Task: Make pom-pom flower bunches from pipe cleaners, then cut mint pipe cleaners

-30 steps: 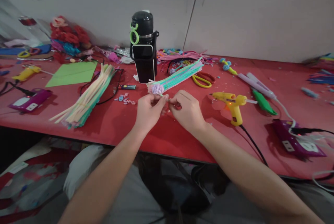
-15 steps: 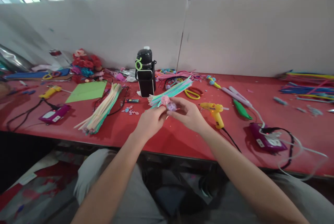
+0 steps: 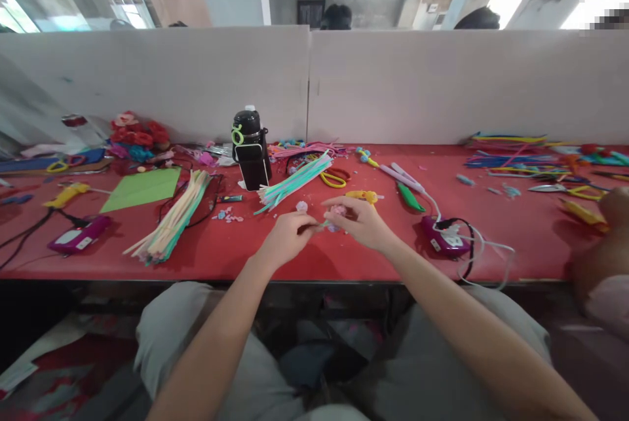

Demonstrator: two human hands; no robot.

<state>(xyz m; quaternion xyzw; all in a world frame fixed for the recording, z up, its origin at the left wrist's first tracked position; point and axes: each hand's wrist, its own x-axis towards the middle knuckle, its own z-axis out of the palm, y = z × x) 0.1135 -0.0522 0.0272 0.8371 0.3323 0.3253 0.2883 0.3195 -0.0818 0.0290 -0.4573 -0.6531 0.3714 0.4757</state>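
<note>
Over the front of the red table, my left hand [image 3: 293, 236] pinches a thin pale-green stem [image 3: 322, 225]. The stem runs across to my right hand [image 3: 367, 224], whose fingers close around a small pink fuzzy flower [image 3: 338, 211]. A bit of lilac shows beneath that flower, partly covered by the fingers. Just beyond my left hand lies a pale lilac flower [image 3: 301, 206]. Behind it rests a bundle of green and pink pipe cleaners [image 3: 295, 182]. A yellow glue gun [image 3: 361, 196] is half hidden behind my right hand.
A black bottle [image 3: 250, 159] stands at the back, left of yellow-handled scissors [image 3: 334, 177]. Pale pipe cleaners [image 3: 171, 218] lie to the left. Purple power strips [image 3: 81, 234] sit at both sides, with loose cords. Another person's arm [image 3: 604, 244] reaches in at right.
The view has swung right and up. My hands have drawn apart, stretching the stem between them. The pink flower is now at my right hand, and a lilac flower shows on the table.
</note>
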